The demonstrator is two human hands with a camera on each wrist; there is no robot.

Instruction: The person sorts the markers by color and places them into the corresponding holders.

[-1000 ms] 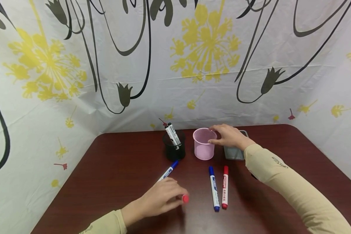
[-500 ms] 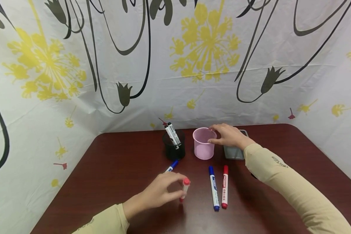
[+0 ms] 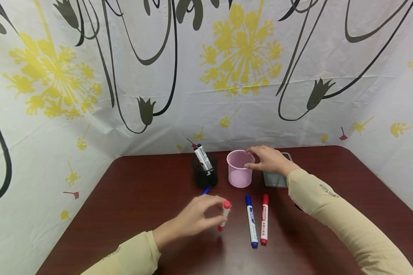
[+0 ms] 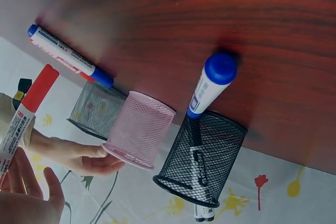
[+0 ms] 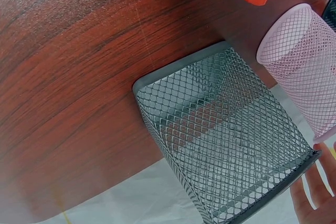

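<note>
Patterned cloth (image 3: 179, 126) covers the wall, and from afar I see before it the dark red table (image 3: 141, 191). At left, the left hand (image 3: 192, 215) has moved forward and a little to the right since one second ago, and it pinches a red marker (image 3: 225, 212), which now appears more upright. As I judge, this means the marker is being carried; it does not yet stand in any cup. It is at the fingertips, above the table. Beyond this hand, a blue marker (image 4: 211, 84) lies near the black cup (image 3: 205, 181), where two black-and-white markers (image 3: 204, 159) lean. Further right is the pink cup (image 3: 240, 176); the red marker is on its near side, slightly left, well apart. Another blue pen (image 3: 252, 223) and another red pen (image 3: 264, 221) lie side by side, not touching. At right, the right hand (image 3: 269, 160) grips the pink cup at its rim; how firmly, I cannot tell. Just beside the cup is a grey mesh holder (image 3: 274, 181), partly covered by that hand.
</note>
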